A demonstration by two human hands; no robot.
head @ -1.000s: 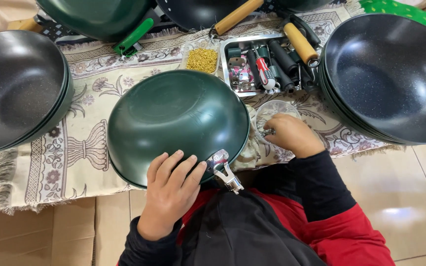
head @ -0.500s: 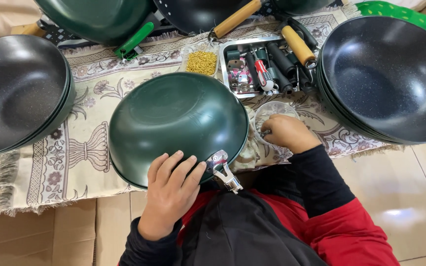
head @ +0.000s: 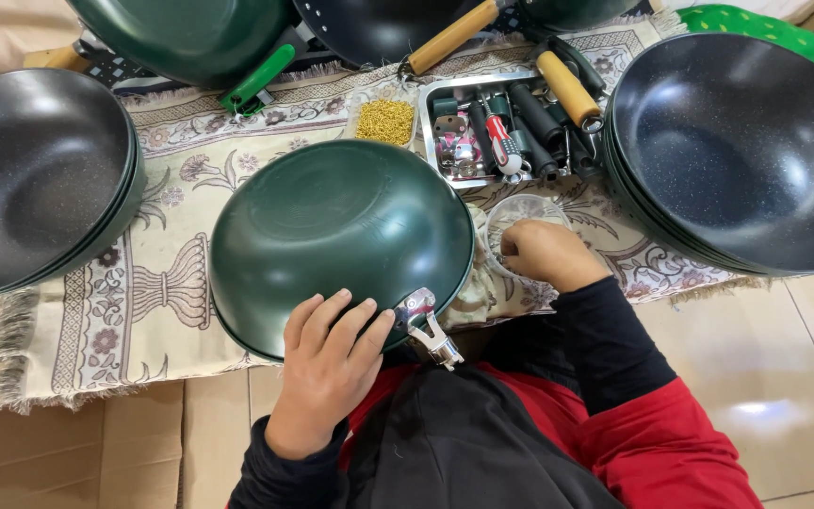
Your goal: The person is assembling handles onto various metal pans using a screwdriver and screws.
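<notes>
**A:** Where are your hands right now?

**B:** My left hand [head: 327, 363] lies flat, fingers spread, on the near rim of the green wok [head: 336, 240]. It presses down on it; it isn't closed around anything. The wok sits upside down on the patterned cloth [head: 157, 283] right in front of me, smooth and glossy, domed. Its bare metal handle bracket [head: 429, 325] juts towards my lap, shiny, just beside my fingertips.

**A:** And the right?

**B:** My right hand [head: 544, 253] is curled, fingertips dipped into a small clear dish [head: 515, 221] next to the wok. Whether they pinch anything in there, I can't tell; the knuckles hide it.

**A:** Any containers beyond that?

**B:** Behind the dish, a rectangular steel tray [head: 501, 132] holding a red-handled screwdriver [head: 499, 141], black grips and a wooden handle [head: 567, 90]. To its left, a little clear tub of small gold-coloured pieces [head: 385, 120].

**A:** Round the edges?

**B:** A stack of dark speckled pans on the left [head: 35, 170], matte and grainy inside. Another stack like it on the right [head: 741, 151]. At the top, a green pan with a bright green handle [head: 256, 80]. Cardboard [head: 96, 443] under the cloth's fringe, glossy tile [head: 784, 368] to my right.
</notes>
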